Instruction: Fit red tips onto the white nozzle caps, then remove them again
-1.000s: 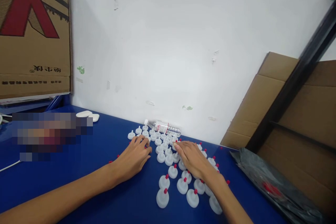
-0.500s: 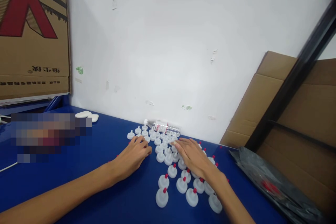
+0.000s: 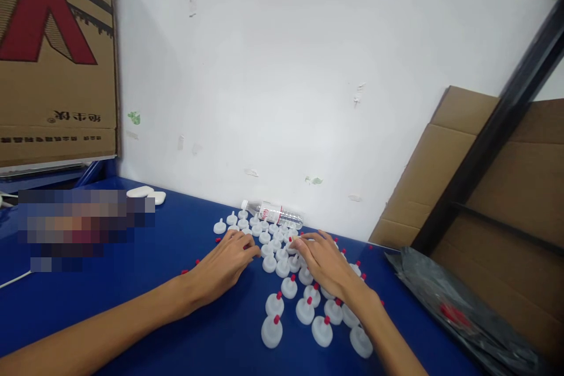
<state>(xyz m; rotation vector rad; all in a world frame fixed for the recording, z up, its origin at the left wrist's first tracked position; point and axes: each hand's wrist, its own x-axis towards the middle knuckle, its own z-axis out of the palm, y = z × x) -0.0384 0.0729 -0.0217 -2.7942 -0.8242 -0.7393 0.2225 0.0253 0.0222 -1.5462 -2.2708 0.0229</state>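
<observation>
A clear bottle (image 3: 274, 212) lies on its side at the white wall (image 3: 282, 70). A cardboard box (image 3: 53, 53) stands on the left, and a black bag (image 3: 449, 305) lies at the right of the blue table (image 3: 132, 282).

Left of the white caps (image 3: 289, 288), the blue tabletop (image 3: 171, 235) lies open, dotted only by a few loose red tips (image 3: 184, 272). Behind the caps a lying water bottle (image 3: 277, 213) and the wall (image 3: 264, 100) close the way; right, a black plastic bag (image 3: 440, 294).

Bright, even light; warped edges.
</observation>
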